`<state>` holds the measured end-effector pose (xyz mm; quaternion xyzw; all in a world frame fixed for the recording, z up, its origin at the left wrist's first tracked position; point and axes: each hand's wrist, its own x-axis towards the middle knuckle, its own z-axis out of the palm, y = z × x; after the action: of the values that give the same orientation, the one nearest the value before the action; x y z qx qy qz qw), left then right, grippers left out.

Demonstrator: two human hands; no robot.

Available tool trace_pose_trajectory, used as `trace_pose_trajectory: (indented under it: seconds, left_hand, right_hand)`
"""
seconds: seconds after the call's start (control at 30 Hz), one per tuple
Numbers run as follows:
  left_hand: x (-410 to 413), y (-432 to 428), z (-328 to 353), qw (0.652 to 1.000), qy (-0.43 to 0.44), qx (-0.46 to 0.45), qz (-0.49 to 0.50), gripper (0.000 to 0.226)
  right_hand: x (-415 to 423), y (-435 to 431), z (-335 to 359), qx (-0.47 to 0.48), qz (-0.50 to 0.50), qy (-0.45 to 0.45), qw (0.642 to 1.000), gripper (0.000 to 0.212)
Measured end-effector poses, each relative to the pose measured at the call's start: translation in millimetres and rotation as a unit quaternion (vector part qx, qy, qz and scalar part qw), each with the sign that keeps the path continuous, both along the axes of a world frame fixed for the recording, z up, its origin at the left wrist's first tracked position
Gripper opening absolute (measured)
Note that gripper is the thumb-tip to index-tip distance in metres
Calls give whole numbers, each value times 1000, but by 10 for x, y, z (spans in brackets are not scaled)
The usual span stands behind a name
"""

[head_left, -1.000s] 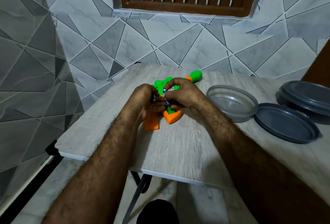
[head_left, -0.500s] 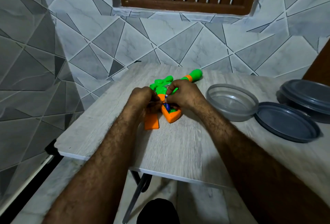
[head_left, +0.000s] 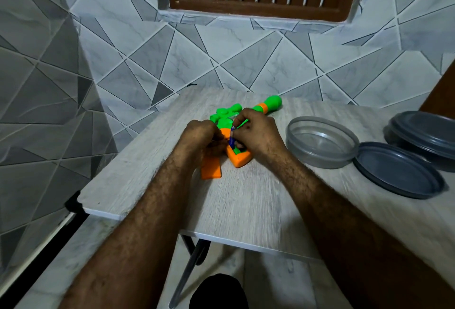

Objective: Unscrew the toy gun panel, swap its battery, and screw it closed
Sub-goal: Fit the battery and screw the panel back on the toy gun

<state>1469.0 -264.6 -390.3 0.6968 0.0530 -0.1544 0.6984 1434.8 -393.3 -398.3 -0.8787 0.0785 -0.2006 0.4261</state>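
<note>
Roughly mid-table (head_left: 246, 200), toy gun (head_left: 270, 103) is lying flat. Its long axis is running from the orange grip end nearest the person out to the green muzzle, far right.

Well apart to the R: clear round tub (head_left: 320, 143), grey lid (head_left: 398, 173) just beside it, 2nd lidded tub (head_left: 426, 133) behind. None are getting in the way.

Orange panel (head_left: 211, 170) is lying loose on the table just L of the grip, below the L wrist, so the bay looks open.

R hand (head_left: 258, 133) is pinching a blue battery (head_left: 232, 140) betw thumb & fingertips. It's holding it near upright, lower end dipping toward the bay in the grip.

L hand (head_left: 199, 133) is pressing vs the gun's L side, fingers curled under. Can't tell if it's gripping anything.

Judging: swap step underway. Battery is probably needing tipping down to lie along the bay. R hand is nearer and doing the seating, L bracing. Own fingers are crowding the bay, so a mis-seat looks possible.
</note>
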Motion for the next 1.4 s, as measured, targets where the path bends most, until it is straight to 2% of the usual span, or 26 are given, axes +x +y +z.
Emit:
trace_pose_trajectory:
  seconds: [0.07, 0.17, 0.3, 0.5, 0.73, 1.0, 1.27, 1.4]
  left_hand:
    - [-11, 5, 13, 1000, 1, 1, -2, 27]
    - [-18, 6, 26, 1000, 3, 2, 0, 28]
    - [-34, -5, 38, 1000, 3, 2, 1, 26]
    - [-36, -27, 16, 1000, 3, -4, 3, 7]
    - [19, -52, -6, 1000, 9, 8, 21, 11]
    - [-11, -45, 7, 1000, 2, 14, 16, 7]
    - [-17, -44, 19, 1000, 7, 16, 18, 10]
    - [-22, -49, 10, 1000, 6, 20, 16, 13]
  right_hand:
    - [20, -14, 27, -12, -3, 14, 1000, 12]
    - [38, -25, 64, -92, 8, 67, 993, 7]
    - [60, -48, 140, -171, 18, 106, 979, 10]
    - [64, -35, 235, -257, 51, 140, 955, 10]
    - [66, -67, 240, -232, 64, 166, 956, 35]
    - [102, -60, 231, -162, 35, 137, 977, 14]
    - [38, -23, 325, -160, 58, 185, 968, 12]
    - [63, -24, 376, -164, 76, 217, 959, 21]
